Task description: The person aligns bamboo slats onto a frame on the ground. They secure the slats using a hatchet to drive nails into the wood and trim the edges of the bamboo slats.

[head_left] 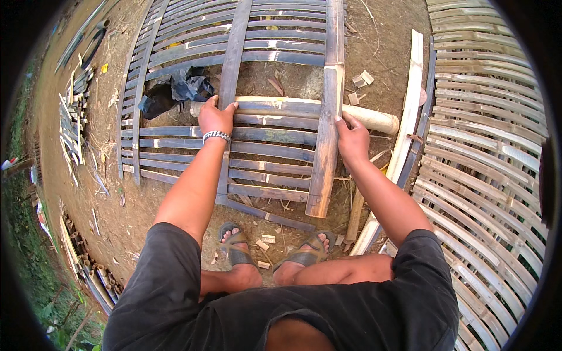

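Observation:
A bamboo slatted panel [231,64] lies in front of me, with dark strips running across it and a wide gap at its middle. My left hand [215,120], a metal bracelet at its wrist, grips the flat bamboo crossbar [235,44], thumb on one side and fingers on the other. At the thick bamboo rail [325,140] on the panel's right side, my right hand [353,137] has its fingertips closed on the outer edge. A dark bamboo slat [278,107] spans between both hands. Under the panel lies a round bamboo pole [374,119], its pale end jutting out to the right.
Black plastic sheeting [190,86] lies in the gap by my left hand. Long bamboo strips [404,117] and another slatted panel [480,140] are on the right. Bamboo offcuts [268,238] lie by my sandalled feet. A pile of strips [73,117] lies far left.

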Demonstrator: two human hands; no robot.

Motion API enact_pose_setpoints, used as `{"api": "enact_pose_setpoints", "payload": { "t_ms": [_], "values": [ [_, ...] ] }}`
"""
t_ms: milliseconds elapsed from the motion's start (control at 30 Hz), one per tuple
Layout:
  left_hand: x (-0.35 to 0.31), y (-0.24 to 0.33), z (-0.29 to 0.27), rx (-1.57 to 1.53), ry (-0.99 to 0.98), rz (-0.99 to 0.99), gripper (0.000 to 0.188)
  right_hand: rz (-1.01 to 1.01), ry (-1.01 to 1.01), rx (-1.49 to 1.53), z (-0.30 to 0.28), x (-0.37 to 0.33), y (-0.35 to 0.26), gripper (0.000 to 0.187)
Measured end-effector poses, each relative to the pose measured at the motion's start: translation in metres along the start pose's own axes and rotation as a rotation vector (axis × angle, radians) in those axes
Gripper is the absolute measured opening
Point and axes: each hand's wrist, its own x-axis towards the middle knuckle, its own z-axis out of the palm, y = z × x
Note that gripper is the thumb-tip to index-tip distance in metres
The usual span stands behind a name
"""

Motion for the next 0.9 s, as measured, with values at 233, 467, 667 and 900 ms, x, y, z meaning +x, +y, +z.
{"api": "enact_pose_setpoints", "payload": {
  "t_ms": [233,467,667,900],
  "values": [
    [-0.01,0.005,-0.009,-0.067,-0.035,-0.065,0.067,0.033,0.049,-0.044,0.004,0.01,0.018,0.042],
    [0.008,-0.011,-0.017,-0.114,-0.205,-0.089,0.064,0.036,0.071,-0.002,0.012,0.005,0.011,0.041],
    [0.007,-0.01,-0.011,-0.164,-0.202,-0.06,0.049,0.012,0.113,-0.117,0.009,0.013,0.031,0.044],
    [0.003,-0.012,-0.011,-0.14,-0.14,-0.046,0.06,-0.019,0.114,-0.165,0.007,0.006,0.018,0.045]
  ]
}}
